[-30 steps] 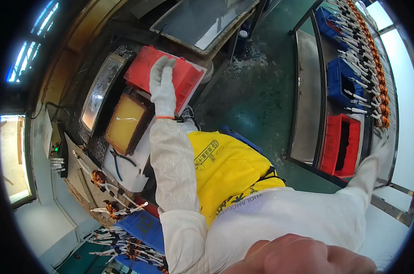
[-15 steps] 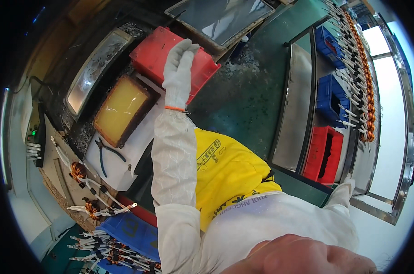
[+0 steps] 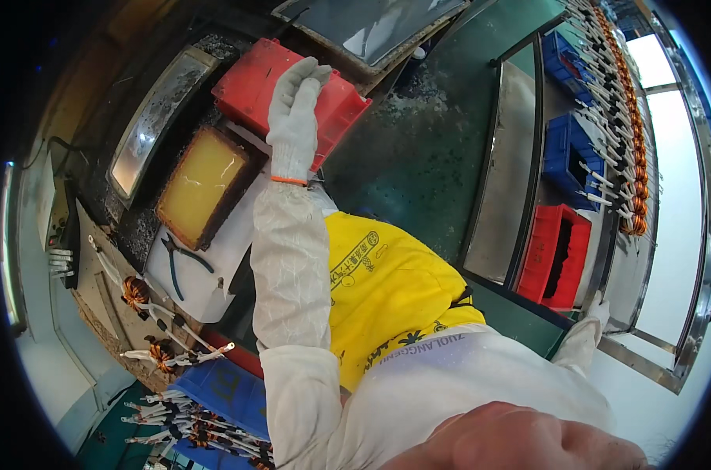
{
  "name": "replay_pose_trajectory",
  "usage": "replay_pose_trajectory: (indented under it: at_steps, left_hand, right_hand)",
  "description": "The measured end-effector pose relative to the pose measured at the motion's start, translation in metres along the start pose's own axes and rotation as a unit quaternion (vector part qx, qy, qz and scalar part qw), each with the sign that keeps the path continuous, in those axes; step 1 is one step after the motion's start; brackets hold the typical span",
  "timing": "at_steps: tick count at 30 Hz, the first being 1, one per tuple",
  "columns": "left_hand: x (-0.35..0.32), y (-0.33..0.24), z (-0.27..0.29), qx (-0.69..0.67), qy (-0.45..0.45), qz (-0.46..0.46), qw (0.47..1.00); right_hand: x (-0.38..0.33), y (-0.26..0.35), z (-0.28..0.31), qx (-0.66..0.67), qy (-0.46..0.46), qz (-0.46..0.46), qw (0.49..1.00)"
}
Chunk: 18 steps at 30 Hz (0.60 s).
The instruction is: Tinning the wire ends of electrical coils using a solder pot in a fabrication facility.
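My left hand (image 3: 293, 117), in a white knit glove, lies on a red plastic bin (image 3: 249, 78) at the far end of my outstretched arm. Its fingertips curl over the bin's far rim. A shallow tray of yellow material (image 3: 201, 186) sits right beside the bin. My right hand (image 3: 597, 312), also gloved, reaches out to the far right and touches the metal rail of a shelf (image 3: 645, 360), just below another red bin (image 3: 545, 258). It is too small to tell its grip. A yellow apron covers my front.
Blue-handled pliers (image 3: 179, 262) lie on a white surface. Copper wire coils (image 3: 136, 291) with white leads lie beside it. A blue bin (image 3: 222, 388) sits near my body. The right-hand shelf holds blue bins (image 3: 563, 157) and a row of coils (image 3: 618, 102). A metal tray (image 3: 371, 23) stands past the red bin.
My head has turned, so the whole scene has shifted and rotated. My left hand stays on the red bin. My right hand stays at the shelf rail.
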<state>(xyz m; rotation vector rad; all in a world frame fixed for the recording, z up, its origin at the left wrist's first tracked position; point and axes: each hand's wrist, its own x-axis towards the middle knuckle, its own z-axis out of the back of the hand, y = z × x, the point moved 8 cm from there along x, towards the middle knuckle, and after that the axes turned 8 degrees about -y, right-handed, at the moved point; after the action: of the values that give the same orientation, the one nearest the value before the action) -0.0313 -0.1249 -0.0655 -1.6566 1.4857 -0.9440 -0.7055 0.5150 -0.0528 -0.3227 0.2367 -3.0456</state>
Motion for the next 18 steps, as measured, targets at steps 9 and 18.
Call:
replay_pose_trajectory:
  at_steps: [9, 18]
  left_hand:
    - [-0.008, -0.003, -0.002, 0.005, -0.010, -0.015, 1.000]
    - [-0.007, -0.004, -0.008, 0.041, 0.002, -0.016, 0.999]
  right_hand:
    - [-0.020, 0.039, 0.034, 0.016, -0.029, 0.071, 0.997]
    - [0.003, 0.022, 0.017, -0.026, -0.036, 0.109, 0.993]
